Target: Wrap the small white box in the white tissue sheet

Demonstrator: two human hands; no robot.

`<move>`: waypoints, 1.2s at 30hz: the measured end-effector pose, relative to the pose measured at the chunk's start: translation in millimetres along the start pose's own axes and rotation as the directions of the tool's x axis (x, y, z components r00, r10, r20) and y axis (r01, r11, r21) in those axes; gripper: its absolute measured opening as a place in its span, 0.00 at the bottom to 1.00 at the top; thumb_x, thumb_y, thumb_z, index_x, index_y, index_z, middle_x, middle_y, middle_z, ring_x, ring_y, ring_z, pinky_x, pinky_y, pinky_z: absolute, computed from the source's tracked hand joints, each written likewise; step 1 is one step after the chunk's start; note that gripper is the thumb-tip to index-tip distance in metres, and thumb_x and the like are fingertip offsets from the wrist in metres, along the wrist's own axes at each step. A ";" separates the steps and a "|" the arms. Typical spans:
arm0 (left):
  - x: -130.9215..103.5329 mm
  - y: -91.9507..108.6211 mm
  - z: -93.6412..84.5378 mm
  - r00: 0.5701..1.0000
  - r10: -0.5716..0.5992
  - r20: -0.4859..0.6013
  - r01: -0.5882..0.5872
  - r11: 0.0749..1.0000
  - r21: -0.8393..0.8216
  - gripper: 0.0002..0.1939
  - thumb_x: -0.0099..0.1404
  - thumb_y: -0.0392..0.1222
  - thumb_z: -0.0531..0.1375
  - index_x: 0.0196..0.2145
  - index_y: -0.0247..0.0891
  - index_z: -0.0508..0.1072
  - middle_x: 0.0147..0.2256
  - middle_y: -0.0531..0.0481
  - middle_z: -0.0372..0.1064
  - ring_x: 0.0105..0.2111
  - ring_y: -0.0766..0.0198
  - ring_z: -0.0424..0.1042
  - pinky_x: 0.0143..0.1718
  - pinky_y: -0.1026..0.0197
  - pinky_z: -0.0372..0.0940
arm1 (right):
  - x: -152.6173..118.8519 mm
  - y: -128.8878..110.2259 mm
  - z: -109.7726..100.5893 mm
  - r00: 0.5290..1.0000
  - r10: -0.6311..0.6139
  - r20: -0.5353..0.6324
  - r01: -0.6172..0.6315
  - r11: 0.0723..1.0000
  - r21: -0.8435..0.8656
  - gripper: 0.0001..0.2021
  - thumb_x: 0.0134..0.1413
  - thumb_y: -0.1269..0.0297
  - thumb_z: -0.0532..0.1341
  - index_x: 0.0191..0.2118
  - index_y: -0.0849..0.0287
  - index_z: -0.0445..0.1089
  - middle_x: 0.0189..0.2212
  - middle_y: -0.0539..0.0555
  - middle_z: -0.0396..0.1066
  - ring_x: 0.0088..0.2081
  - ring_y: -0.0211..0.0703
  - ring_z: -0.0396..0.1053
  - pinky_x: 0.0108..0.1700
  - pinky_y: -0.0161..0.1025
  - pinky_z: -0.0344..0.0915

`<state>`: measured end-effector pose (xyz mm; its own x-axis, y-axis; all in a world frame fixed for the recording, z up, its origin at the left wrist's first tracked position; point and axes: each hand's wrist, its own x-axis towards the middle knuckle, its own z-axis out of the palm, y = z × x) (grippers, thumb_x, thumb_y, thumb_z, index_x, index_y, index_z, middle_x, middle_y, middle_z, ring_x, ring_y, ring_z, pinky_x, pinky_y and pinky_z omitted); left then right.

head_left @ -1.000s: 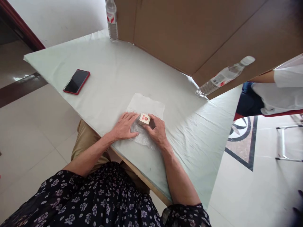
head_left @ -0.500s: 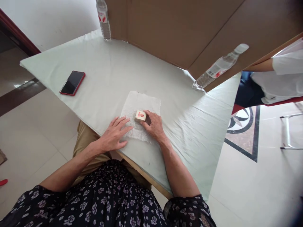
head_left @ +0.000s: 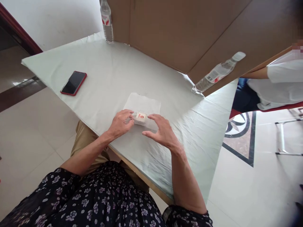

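Note:
A small cream-coloured box [head_left: 141, 116] with red print lies on a sheet of thin translucent packing wrap [head_left: 142, 102], which looks like bubble wrap. The near part of the wrap is folded up against the box and covers its front side. My left hand [head_left: 120, 124] is at the box's left, thumb and fingers closed on the folded wrap. On the other side my right hand [head_left: 162, 129] is open, with thumb and fingers apart. Its fingertips are close to the box's right end; whether they touch it I cannot tell.
A phone in a red case [head_left: 74, 83] lies on the cloth-covered table [head_left: 99, 72] at left. Two water bottles, one at back left [head_left: 107, 23] and one at right [head_left: 217, 74], stand against a brown cardboard panel [head_left: 161, 28]. Beyond it sits a person in white [head_left: 281, 85].
My right hand has let go of the box and opened to its right. My left hand has moved in to the box's left side. The wrap's near edge has been folded up.

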<state>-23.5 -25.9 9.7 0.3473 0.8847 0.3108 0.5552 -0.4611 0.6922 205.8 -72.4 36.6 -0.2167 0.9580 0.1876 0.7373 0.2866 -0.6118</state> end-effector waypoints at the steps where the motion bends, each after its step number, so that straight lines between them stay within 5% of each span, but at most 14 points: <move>1: 5.2 0.3 -0.3 0.999 -0.046 0.010 0.046 0.998 -0.039 0.04 0.63 0.36 0.58 0.33 0.38 0.74 0.49 0.42 0.77 0.47 0.55 0.77 0.40 0.57 0.73 | 1.4 -1.5 2.2 0.999 0.034 -0.022 -0.034 0.999 -0.033 0.23 0.54 0.49 0.68 0.51 0.55 0.71 0.53 0.61 0.75 0.55 0.60 0.72 0.57 0.57 0.65; 3: 13.9 -0.6 -1.7 0.996 -0.083 0.044 0.087 0.992 -0.096 0.04 0.62 0.37 0.58 0.33 0.39 0.73 0.48 0.43 0.77 0.46 0.56 0.77 0.37 0.60 0.72 | 6.6 -1.2 7.8 0.990 0.120 -0.080 -0.125 0.991 -0.056 0.11 0.56 0.56 0.66 0.42 0.56 0.73 0.43 0.59 0.79 0.46 0.56 0.76 0.51 0.54 0.67; 5: 20.4 -2.6 -3.8 0.994 -0.054 0.095 0.065 0.991 -0.116 0.04 0.60 0.39 0.60 0.35 0.39 0.74 0.50 0.43 0.76 0.49 0.55 0.76 0.44 0.56 0.73 | 14.4 2.3 11.4 0.978 0.169 -0.120 -0.173 0.985 -0.021 0.05 0.57 0.61 0.63 0.35 0.55 0.71 0.35 0.56 0.78 0.39 0.51 0.76 0.48 0.50 0.67; 10: 29.7 -0.3 -1.9 0.987 -0.015 0.162 0.040 0.988 -0.152 0.09 0.58 0.43 0.65 0.37 0.39 0.74 0.55 0.42 0.73 0.55 0.53 0.73 0.60 0.49 0.65 | 35.0 15.4 12.7 0.987 0.123 -0.104 -0.097 0.969 0.227 0.06 0.54 0.60 0.62 0.29 0.55 0.69 0.43 0.57 0.79 0.45 0.50 0.76 0.49 0.46 0.68; 15: 36.4 4.4 9.6 0.968 -0.191 0.162 0.232 0.927 -0.293 0.04 0.63 0.40 0.62 0.34 0.37 0.75 0.46 0.45 0.78 0.47 0.58 0.76 0.47 0.57 0.69 | 43.4 26.4 22.9 0.977 0.198 -0.083 -0.144 0.892 0.428 0.08 0.53 0.57 0.65 0.29 0.54 0.71 0.40 0.54 0.81 0.38 0.46 0.76 0.43 0.45 0.70; 26: 36.3 1.6 19.3 0.975 -0.202 0.092 0.222 0.900 -0.374 0.04 0.61 0.38 0.62 0.29 0.37 0.74 0.34 0.49 0.77 0.38 0.64 0.74 0.43 0.60 0.66 | 38.7 27.2 35.8 0.949 0.270 -0.160 -0.164 0.861 0.481 0.07 0.52 0.57 0.67 0.30 0.54 0.74 0.30 0.50 0.79 0.33 0.45 0.75 0.39 0.44 0.71; 36: 34.5 -0.6 14.4 0.971 -0.200 0.127 0.232 0.911 -0.341 0.07 0.59 0.44 0.62 0.28 0.38 0.75 0.31 0.50 0.76 0.34 0.62 0.72 0.39 0.60 0.66 | 31.2 20.7 41.2 0.944 0.307 -0.120 -0.214 0.848 0.485 0.08 0.52 0.58 0.62 0.28 0.55 0.65 0.36 0.52 0.80 0.37 0.43 0.75 0.42 0.40 0.69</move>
<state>-1.0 3.9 10.6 0.3224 0.9432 0.0806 0.3285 -0.1914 0.9249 188.0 -36.4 -1.8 0.0985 0.9918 0.0815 0.3616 0.0406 -0.9314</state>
